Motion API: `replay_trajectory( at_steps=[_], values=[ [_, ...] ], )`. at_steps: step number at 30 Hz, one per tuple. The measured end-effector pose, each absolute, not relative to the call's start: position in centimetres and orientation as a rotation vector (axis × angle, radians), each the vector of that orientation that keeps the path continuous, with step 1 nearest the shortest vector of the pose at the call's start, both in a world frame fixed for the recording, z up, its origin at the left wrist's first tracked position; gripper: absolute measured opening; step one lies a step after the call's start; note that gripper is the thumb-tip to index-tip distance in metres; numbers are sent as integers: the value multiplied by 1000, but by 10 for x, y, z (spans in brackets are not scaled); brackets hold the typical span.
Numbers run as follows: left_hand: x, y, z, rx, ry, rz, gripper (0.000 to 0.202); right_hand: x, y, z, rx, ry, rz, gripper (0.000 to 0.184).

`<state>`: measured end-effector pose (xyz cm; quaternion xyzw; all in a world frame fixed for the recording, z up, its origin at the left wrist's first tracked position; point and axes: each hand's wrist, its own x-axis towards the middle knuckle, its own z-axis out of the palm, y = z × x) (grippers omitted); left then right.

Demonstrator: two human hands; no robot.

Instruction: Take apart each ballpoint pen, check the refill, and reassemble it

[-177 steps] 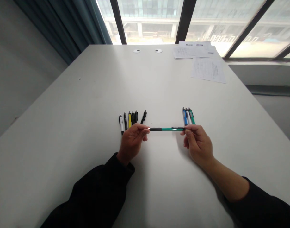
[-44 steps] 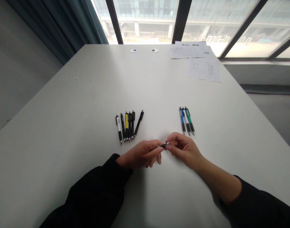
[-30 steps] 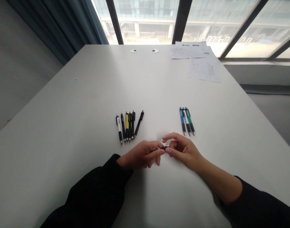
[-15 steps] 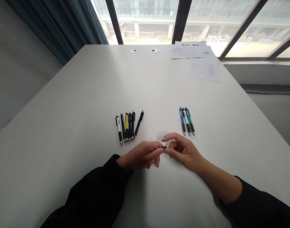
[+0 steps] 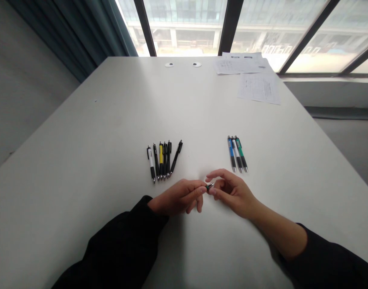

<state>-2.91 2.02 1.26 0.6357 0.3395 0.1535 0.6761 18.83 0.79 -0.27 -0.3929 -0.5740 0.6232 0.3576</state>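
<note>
My left hand (image 5: 186,195) is closed, thumb and index finger pinching a small pen piece with a bit of green and a silver tip (image 5: 210,186). Most of that piece is hidden by the fingers. My right hand (image 5: 230,192) is at the tip, its fingers curved and apart, the thumb very near or touching the piece. Beyond my left hand lies a row of pens, among them a white pen (image 5: 151,163), a yellow pen (image 5: 161,158) and a slanted black pen (image 5: 176,157). Past my right hand are a blue pen (image 5: 231,152), a white-and-black pen (image 5: 236,154) and a green pen (image 5: 241,153).
Printed papers (image 5: 259,86) lie at the far right of the white table (image 5: 117,120). Two white oval pieces with dark centres, one of them a small disc (image 5: 197,64), sit at the far edge. Behind are windows and a dark curtain (image 5: 69,32).
Slightly more green shows on the piece between my fingers. The right index finger has shifted a little; the pens on the table lie as before.
</note>
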Motion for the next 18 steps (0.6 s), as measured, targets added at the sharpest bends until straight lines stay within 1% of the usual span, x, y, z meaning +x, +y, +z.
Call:
replay_trajectory(
  at_steps=[1,4,11,18],
  values=[
    [-29,20,12,1426,761,345,45,188,8,-3,-1045,-1491,1608,30],
    [-29,20,12,1406,756,347,44,187,9,-3,-1126,-1564,1536,22],
    [-29,20,12,1391,773,330,45,191,8,-4,-1021,-1537,1562,22],
    [-28,18,9,1378,784,360,34,190,8,-1,-1051,-1458,1544,20]
  ],
)
